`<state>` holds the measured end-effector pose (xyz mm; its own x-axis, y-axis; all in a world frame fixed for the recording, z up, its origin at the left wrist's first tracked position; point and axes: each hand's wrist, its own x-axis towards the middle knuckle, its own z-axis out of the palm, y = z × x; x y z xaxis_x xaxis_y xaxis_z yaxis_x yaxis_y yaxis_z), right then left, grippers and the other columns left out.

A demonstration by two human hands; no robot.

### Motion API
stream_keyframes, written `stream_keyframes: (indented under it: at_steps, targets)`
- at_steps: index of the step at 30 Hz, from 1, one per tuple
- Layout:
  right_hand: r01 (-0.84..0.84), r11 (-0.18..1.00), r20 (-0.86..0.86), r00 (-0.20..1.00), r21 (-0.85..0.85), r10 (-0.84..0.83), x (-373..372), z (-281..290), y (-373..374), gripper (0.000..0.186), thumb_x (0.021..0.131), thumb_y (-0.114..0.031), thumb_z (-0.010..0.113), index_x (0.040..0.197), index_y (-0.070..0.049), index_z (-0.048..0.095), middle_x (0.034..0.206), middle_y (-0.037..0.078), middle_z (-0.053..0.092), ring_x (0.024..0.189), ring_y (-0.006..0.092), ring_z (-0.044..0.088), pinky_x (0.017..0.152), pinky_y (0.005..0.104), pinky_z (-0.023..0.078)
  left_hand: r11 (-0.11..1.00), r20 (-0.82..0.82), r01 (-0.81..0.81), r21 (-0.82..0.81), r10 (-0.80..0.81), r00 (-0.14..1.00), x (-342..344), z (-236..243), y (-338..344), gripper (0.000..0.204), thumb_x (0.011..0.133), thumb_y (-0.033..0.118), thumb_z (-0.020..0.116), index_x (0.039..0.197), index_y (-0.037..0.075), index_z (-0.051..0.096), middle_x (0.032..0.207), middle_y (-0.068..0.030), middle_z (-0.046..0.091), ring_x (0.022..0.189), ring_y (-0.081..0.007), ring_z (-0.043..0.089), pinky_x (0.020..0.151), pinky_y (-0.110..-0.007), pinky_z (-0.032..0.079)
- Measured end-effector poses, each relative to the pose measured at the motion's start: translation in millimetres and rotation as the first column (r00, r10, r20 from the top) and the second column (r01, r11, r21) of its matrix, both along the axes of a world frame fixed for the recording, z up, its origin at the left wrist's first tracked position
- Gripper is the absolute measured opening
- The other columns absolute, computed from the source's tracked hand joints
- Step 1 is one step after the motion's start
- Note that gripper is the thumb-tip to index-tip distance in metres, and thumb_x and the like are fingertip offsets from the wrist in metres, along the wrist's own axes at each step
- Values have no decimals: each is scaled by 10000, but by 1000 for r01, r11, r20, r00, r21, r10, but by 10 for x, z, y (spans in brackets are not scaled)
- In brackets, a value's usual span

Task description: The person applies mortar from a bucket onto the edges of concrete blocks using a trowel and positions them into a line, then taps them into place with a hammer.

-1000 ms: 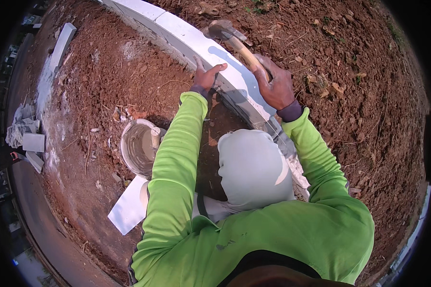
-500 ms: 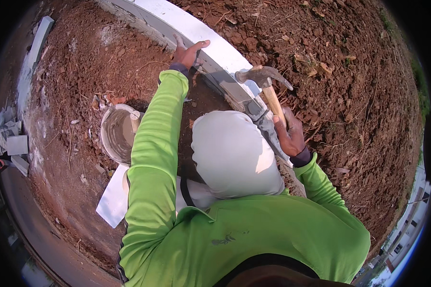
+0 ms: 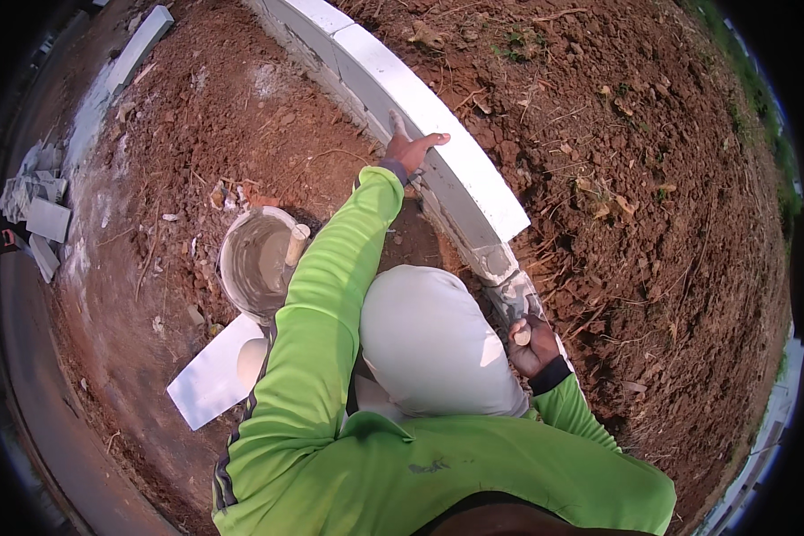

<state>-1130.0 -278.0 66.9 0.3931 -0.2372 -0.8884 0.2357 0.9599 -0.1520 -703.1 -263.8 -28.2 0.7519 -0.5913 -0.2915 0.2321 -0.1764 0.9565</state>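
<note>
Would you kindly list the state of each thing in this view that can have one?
left hand: open, flat on the white block row.
right hand: closed round a wooden handle, tool head hidden.
white block row: laid in line on red soil, end face smeared with grey mortar.
bucket: upright, grey mortar inside, a wooden handle sticking out.
loose white block: lying flat on the ground.

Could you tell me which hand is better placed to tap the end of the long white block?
Probably the right hand: it grips the wooden-handled tool beside the end of the long white block. The left hand lies flat on the block farther along, holding nothing.
</note>
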Motion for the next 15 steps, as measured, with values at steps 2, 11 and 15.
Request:
stream_keyframes:
  at_steps: [2,11,15]
  targets:
    - [-28,997,240,971,67,11,367,-19,-134,93,982,-93,509,906,-52,543,749,31,579,642,142,591,611,267,574,1000,11,16,7,-16,1000,-61,75,-61,1389,706,338,851,1523,95,-246,1512,-299,292,1292,-385,467,924,-490,503]
    - [9,995,163,986,101,-26,622,86,-174,195,1020,-203,476,934,-52,564,708,11,580,664,142,626,647,301,606,999,10,23,38,-23,1000,-141,283,29,1418,648,498,838,1541,-6,-142,1587,-311,149,1430,-398,318,1172,-388,302]
    - [-223,949,495,865,225,86,600,331,-169,193,1003,-161,473,871,-56,567,679,6,579,603,135,614,640,279,602,999,-3,27,46,-27,1000,-179,312,64,1415,648,483,842,1541,-5,-141,1580,-312,169,1421,-397,331,1164,-391,315]
